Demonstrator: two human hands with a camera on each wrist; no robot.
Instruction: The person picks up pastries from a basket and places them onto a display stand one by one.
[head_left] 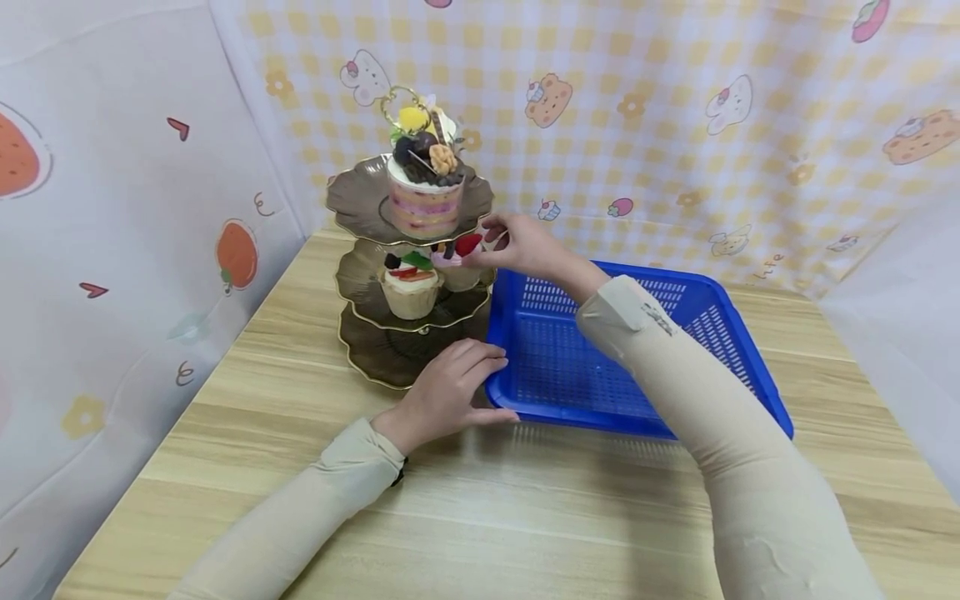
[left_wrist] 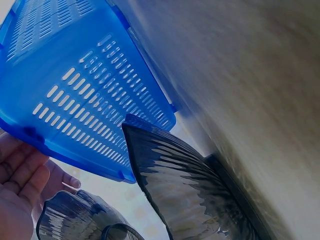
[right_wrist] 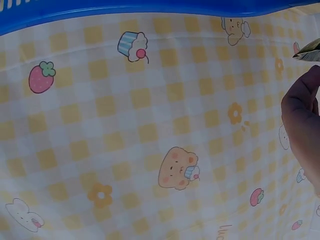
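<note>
A three-tier brown stand (head_left: 360, 200) with gold wavy edges holds toy cakes. At its middle tier, my right hand (head_left: 525, 246) pinches a cupcake (head_left: 448, 257) topped with pink cream and a strawberry, partly hidden behind the top tier's rim. Another cupcake (head_left: 410, 292) with white cream and red slices sits on that tier in front. My left hand (head_left: 453, 387) lies with spread fingers by the left corner of a blue basket (head_left: 592, 417), fingertips right at its rim. In the right wrist view only part of my right hand (right_wrist: 302, 120) shows.
The top tier carries a layered cup cake (head_left: 425, 204) with dark berries, and a yellow-topped cake (head_left: 415, 119) behind it. A checked cloth (head_left: 637, 167) hangs at the back, and a white printed cloth (head_left: 150, 250) stands along the left. Everything rests on a wood-grain table (head_left: 525, 517).
</note>
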